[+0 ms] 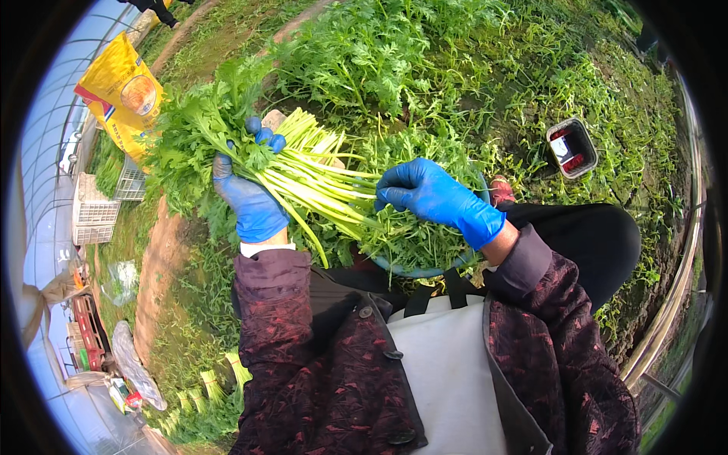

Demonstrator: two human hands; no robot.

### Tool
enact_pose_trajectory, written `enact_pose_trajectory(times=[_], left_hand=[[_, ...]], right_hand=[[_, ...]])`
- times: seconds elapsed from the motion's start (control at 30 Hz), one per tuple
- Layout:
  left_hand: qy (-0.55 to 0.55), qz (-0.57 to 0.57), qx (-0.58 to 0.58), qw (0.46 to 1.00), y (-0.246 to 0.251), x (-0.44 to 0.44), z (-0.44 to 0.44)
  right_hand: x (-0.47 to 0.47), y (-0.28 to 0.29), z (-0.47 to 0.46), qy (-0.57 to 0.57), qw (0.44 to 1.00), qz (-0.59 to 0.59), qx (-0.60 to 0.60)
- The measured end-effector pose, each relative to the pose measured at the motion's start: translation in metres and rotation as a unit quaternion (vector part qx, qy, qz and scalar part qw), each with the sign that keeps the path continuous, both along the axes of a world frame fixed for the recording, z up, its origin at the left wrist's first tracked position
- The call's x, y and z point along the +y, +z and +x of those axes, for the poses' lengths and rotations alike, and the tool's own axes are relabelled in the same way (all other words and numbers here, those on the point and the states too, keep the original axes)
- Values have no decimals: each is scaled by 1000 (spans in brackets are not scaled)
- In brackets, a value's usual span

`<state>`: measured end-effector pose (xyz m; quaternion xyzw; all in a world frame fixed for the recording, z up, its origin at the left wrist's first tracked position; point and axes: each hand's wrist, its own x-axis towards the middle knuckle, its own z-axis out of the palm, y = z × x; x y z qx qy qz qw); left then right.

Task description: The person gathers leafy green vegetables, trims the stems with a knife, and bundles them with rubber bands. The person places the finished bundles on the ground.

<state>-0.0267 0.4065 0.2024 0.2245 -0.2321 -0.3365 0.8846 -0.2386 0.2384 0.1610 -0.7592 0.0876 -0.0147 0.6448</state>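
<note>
My left hand [250, 199], in a blue glove, is closed around a bunch of leafy greens [324, 190], possibly chrysanthemum greens. The leaves fan out to the left and the pale stems point right. One stem hangs lower than the others. At the cut ends is my right hand [429, 196], also blue-gloved, with curled fingers; whether they pinch a stem is hidden. Under both hands, loose greens [421, 244] fill a blue basin [418, 273] between my legs. Another pile of pale-stemmed greens [307, 133] lies just beyond the held bunch.
Uncut greens [364, 57] grow ahead. A dark plastic tub [573, 149] with red items sits at right. On the left are a yellow sack [122, 94], white crates [96, 210] and a dirt ridge [162, 261]. Tied bunches [213, 387] stand at lower left. Another person [156, 8] shows at the top.
</note>
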Motion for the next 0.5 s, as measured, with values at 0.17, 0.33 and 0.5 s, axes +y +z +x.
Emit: enact_pose_trajectory(times=[0.17, 0.33, 0.5], left_hand=[[25, 7, -2, 1000, 7, 0, 1], [-8, -68, -48, 996, 19, 4, 3], [-30, -110, -78, 990, 23, -2, 0]], right_hand=[[4, -9, -10, 32, 879, -459, 123], [-10, 11, -28, -129, 922, -364, -16], [38, 40, -23, -71, 915, -321, -232]])
